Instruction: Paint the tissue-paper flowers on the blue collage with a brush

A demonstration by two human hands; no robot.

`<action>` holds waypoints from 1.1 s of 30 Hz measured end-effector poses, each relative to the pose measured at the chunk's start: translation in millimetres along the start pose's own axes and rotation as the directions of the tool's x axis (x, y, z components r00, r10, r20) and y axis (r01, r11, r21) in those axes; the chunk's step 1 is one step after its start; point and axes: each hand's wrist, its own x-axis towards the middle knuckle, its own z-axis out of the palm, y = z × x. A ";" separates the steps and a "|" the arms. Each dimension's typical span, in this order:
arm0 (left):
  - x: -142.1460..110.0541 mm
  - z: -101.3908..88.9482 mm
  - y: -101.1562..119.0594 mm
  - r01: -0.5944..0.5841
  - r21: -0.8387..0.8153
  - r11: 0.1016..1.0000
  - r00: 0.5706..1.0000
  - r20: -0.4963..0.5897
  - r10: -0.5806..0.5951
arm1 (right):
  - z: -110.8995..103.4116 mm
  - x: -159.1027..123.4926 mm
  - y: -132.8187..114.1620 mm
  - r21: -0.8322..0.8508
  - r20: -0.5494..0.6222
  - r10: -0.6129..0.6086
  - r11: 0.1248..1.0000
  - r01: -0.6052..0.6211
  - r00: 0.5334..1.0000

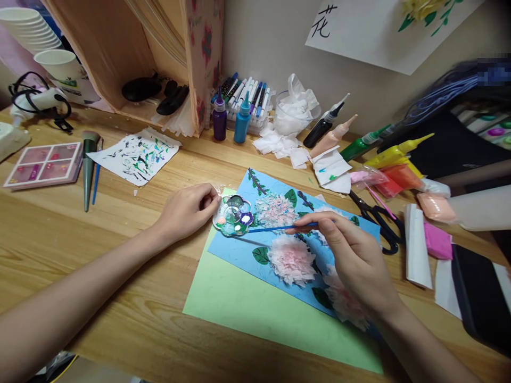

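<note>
Right hand, lower right, pinches brush; left hand, near centre, pinches palette. Blue paper, seemingly well advanced: leaves present, upper flower blue-flecked, lower flower unflecked.

On the left of the counter, stacked cups stand behind a single cup. A four-pane box lies near a makeup brush, with a paint-marked tissue to its right. A purple bottle and a blue bottle stand before the markers; beside these, a clear bowl holds crumpled white tissues. Farther right come a black bottle, a green bottle and a yellow bottle. Black scissors lie left of a folded white paper and a magenta packet.
</note>
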 end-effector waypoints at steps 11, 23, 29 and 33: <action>0.1 -2.2 -1.0 0.030 0.032 0.999 0.999 0.042 -0.031 | -46.2 16.1 2.1 0.231 -0.474 -0.020 0.962 0.146 0.880; 3.8 -7.2 0.2 0.154 0.087 0.984 0.975 0.147 -0.165 | -72.8 23.0 46.5 0.169 -0.546 0.099 0.986 -0.007 0.832; 3.7 -3.9 -10.8 0.193 0.099 0.976 0.969 0.136 -0.205 | -66.5 23.6 49.3 0.155 -0.492 0.118 0.987 -0.047 0.862; 4.4 -3.3 -11.4 0.147 0.121 0.982 0.982 0.100 -0.160 | -67.1 23.2 48.7 0.119 -0.493 0.092 0.992 -0.038 0.865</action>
